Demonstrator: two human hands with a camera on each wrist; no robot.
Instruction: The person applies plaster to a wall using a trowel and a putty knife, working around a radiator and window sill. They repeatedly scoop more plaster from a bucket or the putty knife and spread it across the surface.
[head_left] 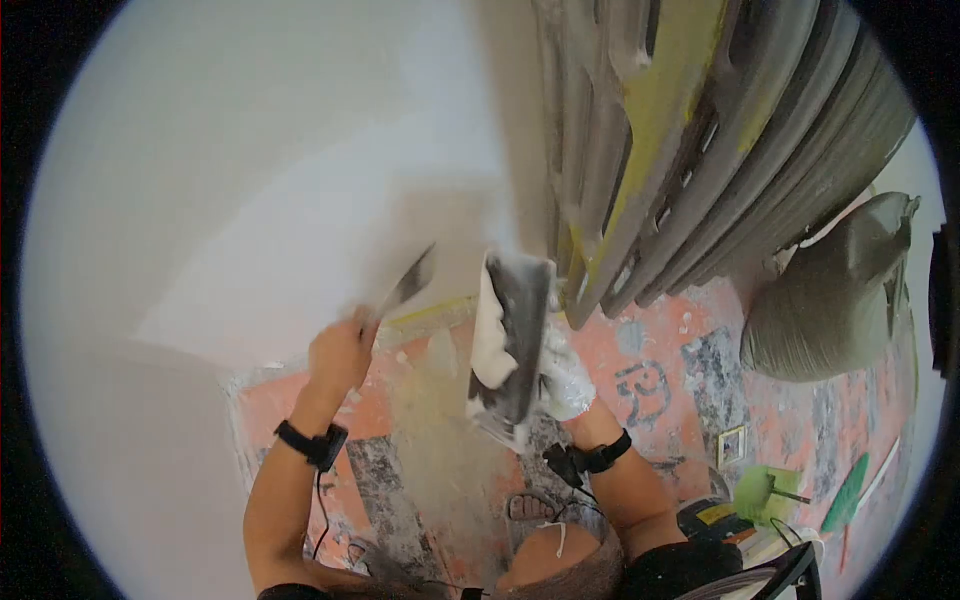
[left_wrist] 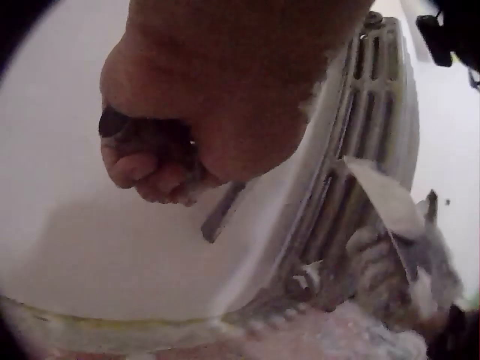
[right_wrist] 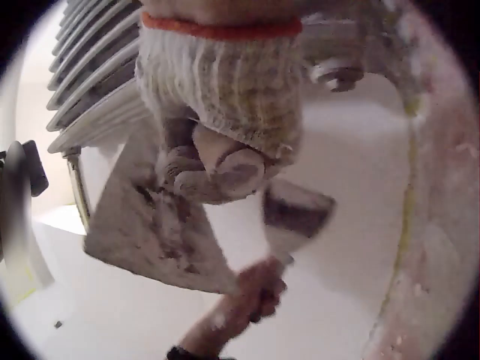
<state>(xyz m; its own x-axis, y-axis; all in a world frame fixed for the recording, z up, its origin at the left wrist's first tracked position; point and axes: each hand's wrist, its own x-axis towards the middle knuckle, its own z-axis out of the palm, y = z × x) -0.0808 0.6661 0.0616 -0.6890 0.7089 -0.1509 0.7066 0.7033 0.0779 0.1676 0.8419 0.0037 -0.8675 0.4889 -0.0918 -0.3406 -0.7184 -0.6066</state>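
Note:
My bare left hand grips a putty knife by its handle, the blade angled up and right close to the white wall. On my right hand is a whitish knitted glove with an orange cuff, plain in the right wrist view. That hand holds a plastering trowel by its handle, beneath the plate. A thick strip of white putty lies along the trowel's left side. In the right wrist view the knife's blade shows beyond the trowel's smeared underside.
Tall grey-brown slatted panels with yellow smears stand right of the wall. Beside them sits a full greyish sack. The reddish floor is splashed with white and black. A green dustpan lies at the lower right.

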